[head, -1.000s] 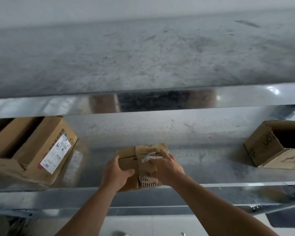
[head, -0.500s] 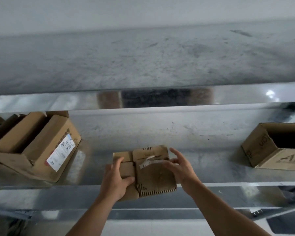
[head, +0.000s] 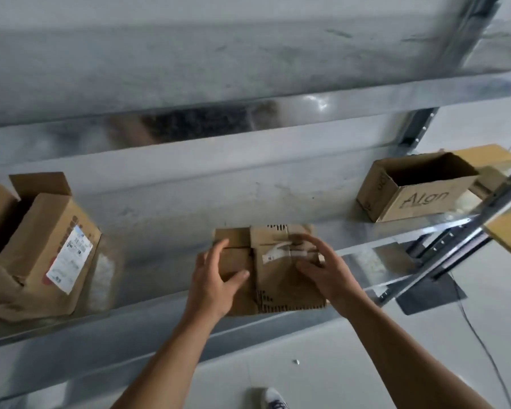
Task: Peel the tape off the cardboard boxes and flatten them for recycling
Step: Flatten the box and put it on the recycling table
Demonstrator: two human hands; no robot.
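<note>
- Left hand (head: 216,278): fingers spread straight, pressing the left half of the flattened box (head: 278,290); gripping nothing.
- Right hand (head: 322,270): fingers splayed and loose over the tape strip (head: 273,255) across that box's upper middle; contact unclear.
- Flattened box lies at the metal shelf's (head: 160,231) front edge.
- Labelled box (head: 42,246) well left of it; open box (head: 410,190) right and behind.
- Risks: the tape may tear short on worn cardboard; the box could slide off the edge if left-hand pressure eases.

Warehouse-like storeroom: galvanised steel shelving (head: 165,246), opened cardboard boxes (head: 419,199), bare pale floor (head: 322,364).
</note>
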